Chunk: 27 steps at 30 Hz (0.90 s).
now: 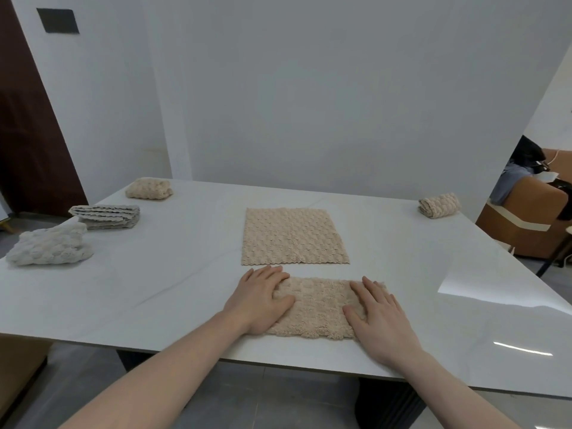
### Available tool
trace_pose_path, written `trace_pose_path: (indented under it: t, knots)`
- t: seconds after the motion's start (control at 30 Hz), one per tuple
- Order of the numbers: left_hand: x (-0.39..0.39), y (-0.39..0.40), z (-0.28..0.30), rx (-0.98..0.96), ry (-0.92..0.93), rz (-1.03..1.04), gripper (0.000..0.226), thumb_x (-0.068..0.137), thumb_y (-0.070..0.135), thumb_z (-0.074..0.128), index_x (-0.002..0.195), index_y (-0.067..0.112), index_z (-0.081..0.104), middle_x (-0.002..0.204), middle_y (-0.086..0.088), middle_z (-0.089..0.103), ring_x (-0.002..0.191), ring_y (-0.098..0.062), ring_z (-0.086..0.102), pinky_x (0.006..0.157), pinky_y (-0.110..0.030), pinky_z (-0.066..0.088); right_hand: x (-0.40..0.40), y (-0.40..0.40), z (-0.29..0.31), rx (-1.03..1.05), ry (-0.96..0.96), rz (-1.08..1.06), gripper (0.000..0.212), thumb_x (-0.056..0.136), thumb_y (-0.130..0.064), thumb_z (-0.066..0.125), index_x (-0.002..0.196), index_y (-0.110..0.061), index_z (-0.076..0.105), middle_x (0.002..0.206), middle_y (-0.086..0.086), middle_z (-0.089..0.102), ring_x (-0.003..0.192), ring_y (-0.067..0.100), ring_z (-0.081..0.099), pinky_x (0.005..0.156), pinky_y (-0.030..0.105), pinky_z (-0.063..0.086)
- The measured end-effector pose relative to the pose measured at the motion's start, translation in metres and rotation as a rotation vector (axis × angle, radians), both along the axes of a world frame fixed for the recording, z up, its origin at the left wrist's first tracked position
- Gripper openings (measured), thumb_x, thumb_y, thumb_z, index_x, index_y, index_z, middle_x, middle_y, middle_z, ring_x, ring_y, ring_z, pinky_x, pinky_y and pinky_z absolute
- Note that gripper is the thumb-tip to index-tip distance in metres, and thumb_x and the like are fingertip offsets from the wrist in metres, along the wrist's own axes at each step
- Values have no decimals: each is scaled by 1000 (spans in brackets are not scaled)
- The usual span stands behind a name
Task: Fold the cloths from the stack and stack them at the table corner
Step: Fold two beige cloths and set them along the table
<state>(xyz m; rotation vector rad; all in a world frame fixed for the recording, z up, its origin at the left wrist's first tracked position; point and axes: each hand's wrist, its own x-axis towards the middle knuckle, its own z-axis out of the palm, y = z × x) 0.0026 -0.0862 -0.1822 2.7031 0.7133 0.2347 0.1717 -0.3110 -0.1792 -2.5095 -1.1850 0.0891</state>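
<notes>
Down in the head view, a beige cloth [318,308], folded into a strip, lay near the front edge of the white table [154,283]. The left hand [260,300] pressed flat on its left end, fingers straight and slightly spread; the right hand [379,315] pressed flat on its right end likewise. Just beyond lay a flat beige cloth stack [294,236]. One folded beige cloth [439,205] sat at the far right corner. Along the left edge sat a beige bundle [149,188], a grey folded pile [106,216] and a crumpled pale cloth [49,245].
</notes>
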Motion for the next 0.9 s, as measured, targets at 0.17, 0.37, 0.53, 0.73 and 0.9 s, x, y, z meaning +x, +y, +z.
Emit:
trace_pose_path:
  t: [0.17, 0.37, 0.53, 0.73, 0.9]
  knots:
    - [4, 1, -1, -13, -53, 16, 64, 96, 63, 43, 154, 35, 41, 167, 15, 29, 155, -6, 18, 129, -35, 7, 6, -2, 8, 161, 94, -221, 69, 97, -52, 48, 159, -29, 30, 165, -1, 30, 151, 25, 25, 124, 43, 21]
    - [2, 1, 0, -42, -83, 22, 61, 95, 59, 46, 151, 34, 46, 165, 15, 33, 153, -6, 21, 129, -35, 10, 34, 4, 30, -86, 222, -403, 66, 84, -51, 56, 145, -29, 49, 141, 6, 54, 130, 33, 50, 111, 47, 41]
    - [3, 1, 1, -70, -97, 28, 60, 93, 56, 48, 149, 34, 49, 163, 15, 36, 152, -6, 24, 128, -33, 12, 44, 12, 39, -67, 330, -375, 34, 74, -44, 66, 96, -18, 66, 99, 4, 71, 91, 24, 66, 80, 38, 57]
    - [-1, 2, 5, -254, -269, 108, 49, 90, 40, 52, 137, 30, 59, 145, 12, 54, 134, -9, 46, 116, -32, 35, 45, 15, 64, 161, 550, -367, 26, 82, -29, 77, 79, -12, 57, 80, 5, 64, 70, 22, 59, 59, 29, 43]
    - [-6, 5, 4, -331, -510, 214, 24, 84, 24, 56, 104, 32, 66, 112, 18, 58, 107, -4, 53, 97, -28, 42, 35, 21, 90, 252, 682, -316, 25, 82, -33, 76, 100, -16, 72, 97, 8, 75, 90, 29, 73, 75, 40, 63]
